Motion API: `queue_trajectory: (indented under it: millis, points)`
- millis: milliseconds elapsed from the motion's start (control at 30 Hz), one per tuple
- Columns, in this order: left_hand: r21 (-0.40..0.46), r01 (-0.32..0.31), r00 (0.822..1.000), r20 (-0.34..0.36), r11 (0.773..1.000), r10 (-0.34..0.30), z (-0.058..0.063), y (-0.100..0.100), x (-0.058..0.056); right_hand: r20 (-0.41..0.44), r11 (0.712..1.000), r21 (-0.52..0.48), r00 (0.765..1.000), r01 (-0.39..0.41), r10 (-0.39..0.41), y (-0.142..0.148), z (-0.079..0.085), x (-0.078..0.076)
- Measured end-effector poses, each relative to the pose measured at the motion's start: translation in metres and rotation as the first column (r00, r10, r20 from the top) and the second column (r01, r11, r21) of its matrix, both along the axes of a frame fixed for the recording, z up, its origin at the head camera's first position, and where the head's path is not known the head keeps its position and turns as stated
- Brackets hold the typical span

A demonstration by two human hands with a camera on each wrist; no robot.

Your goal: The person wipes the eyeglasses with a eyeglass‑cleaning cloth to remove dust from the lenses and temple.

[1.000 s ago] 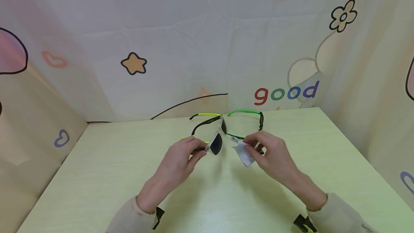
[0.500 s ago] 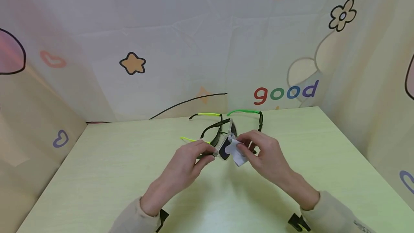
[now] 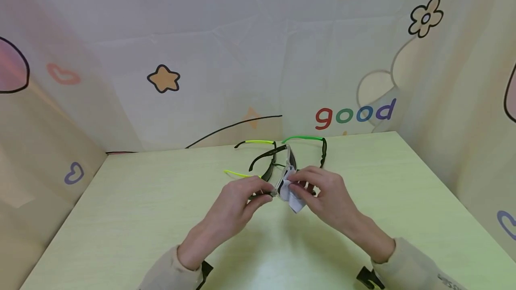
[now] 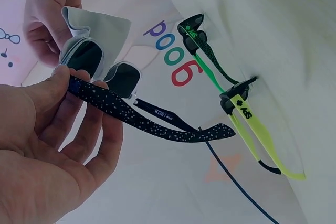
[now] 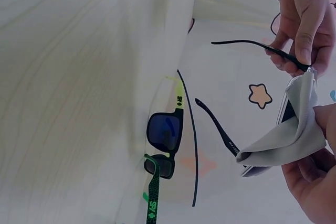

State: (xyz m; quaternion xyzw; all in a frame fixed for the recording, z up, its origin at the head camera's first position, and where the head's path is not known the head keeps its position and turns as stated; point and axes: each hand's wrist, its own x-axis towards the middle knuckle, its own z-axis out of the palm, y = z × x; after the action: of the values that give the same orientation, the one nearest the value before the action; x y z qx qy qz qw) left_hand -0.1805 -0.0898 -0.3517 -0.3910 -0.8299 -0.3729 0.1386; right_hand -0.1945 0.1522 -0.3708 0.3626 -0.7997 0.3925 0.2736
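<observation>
My left hand (image 3: 235, 202) pinches a pair of sunglasses (image 3: 292, 159) by one end of the front, near the hinge. They have a clear frame, dark lenses and black temples; the left wrist view shows white specks on the near temple (image 4: 152, 121). A thin, pale grey cloth (image 3: 296, 203) is pinched between the thumb and fingers of my right hand (image 3: 328, 191). The cloth lies against the nearer lens and covers much of it; in the right wrist view the folded cloth (image 5: 286, 142) drapes over the front of the frame. Both hands hold these things above the table.
Two more sunglasses rest on the pale wooden table (image 3: 153, 200) behind the hands: one with yellow temples (image 4: 247, 111), one with green temples (image 3: 304, 138). The right hand partly hides the green pair. A printed curtain (image 3: 217, 57) hangs behind the table and at both sides.
The left hand has brought the sunglasses to the right, while the right hand has come left with the cloth. The cloth, apart from the lens at first, now touches it.
</observation>
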Motion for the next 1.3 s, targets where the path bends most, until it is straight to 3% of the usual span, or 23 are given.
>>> queue_trajectory:
  millis: [467, 733, 1033, 1300]
  points:
    - [-0.014, -0.004, 1.000, -0.016, 1.000, 0.004, -0.001, 0.002, -0.001, -0.109, 0.997, 0.046, 0.991, -0.067, 0.072, -0.006, 0.001, 0.009]
    - [0.003, 0.029, 0.998, 0.063, 1.000, -0.029, 0.001, 0.002, -0.002, -0.125, 0.998, 0.061, 0.991, -0.032, 0.039, -0.006, 0.004, 0.012]
    - [0.025, 0.068, 0.993, 0.095, 0.997, -0.070, 0.003, 0.001, 0.000, -0.148, 1.000, 0.004, 0.989, -0.007, 0.007, -0.002, 0.004, 0.005]
    - [0.036, 0.120, 0.987, 0.104, 0.992, -0.124, 0.005, 0.000, 0.001, -0.071, 0.999, 0.017, 0.996, 0.051, -0.049, 0.003, 0.002, 0.002]
